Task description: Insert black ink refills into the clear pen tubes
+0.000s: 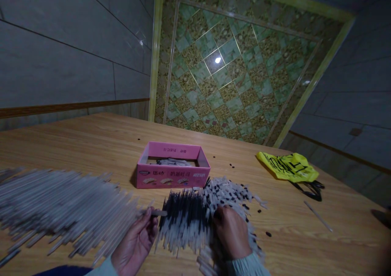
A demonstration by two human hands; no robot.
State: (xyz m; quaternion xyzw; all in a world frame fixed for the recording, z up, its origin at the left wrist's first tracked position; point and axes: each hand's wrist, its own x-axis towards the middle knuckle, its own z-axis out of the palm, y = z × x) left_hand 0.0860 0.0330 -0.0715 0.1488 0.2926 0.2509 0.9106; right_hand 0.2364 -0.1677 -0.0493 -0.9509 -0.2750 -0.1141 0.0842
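Note:
Between the thumb and fingers of my left hand (139,237) is a short pale tube (159,213), its tip pointing right. Just beyond that tip lies a dense bundle of thin sticks (183,221), black toward the back and whitish toward the front. My right hand (231,231) is closed at the right side of this bundle, beside a heap of small white pieces with black ends (227,190); what its fingers hold is hidden. Many long translucent tubes (64,207) are spread over the left of the table.
A pink box (174,181) holding some pale sticks stands behind the bundle. At the right lie a yellow bag (287,167) with black print, black straps (308,190) and a single tube (318,216). Small black bits dot the wooden table (106,145).

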